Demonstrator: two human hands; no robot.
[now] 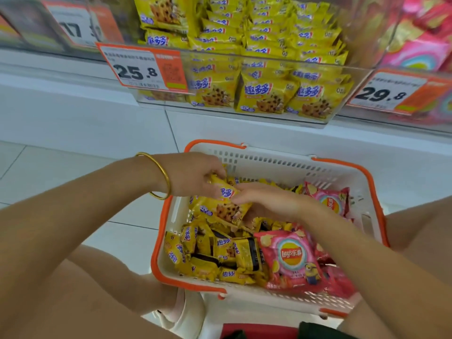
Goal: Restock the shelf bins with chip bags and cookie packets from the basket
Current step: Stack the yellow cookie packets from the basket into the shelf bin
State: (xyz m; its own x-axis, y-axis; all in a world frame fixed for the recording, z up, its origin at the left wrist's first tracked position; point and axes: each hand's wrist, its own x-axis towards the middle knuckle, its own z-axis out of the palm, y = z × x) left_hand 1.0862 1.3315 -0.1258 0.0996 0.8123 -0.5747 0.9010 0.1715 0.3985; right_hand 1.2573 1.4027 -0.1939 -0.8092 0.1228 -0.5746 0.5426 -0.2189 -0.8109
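A white basket (274, 157) with orange handles sits on the floor in front of me. It holds several yellow cookie packets (220, 255) on its left side and pink chip bags (291, 258) on its right. My left hand (193, 174), with a gold bangle on the wrist, grips a bunch of yellow cookie packets (222, 206) just above the pile. My right hand (266, 201) holds the same bunch from the right, fingers under and around it. Above, a clear shelf bin (244, 116) is stacked with the same yellow cookie packets.
An orange price tag reading 25.8 (141, 69) hangs on the bin's left front. To the right, a bin of pink chip bags (420, 50) carries a 29.8 tag (389, 94). The white shelf base (85, 111) runs behind the basket. My knees flank the basket.
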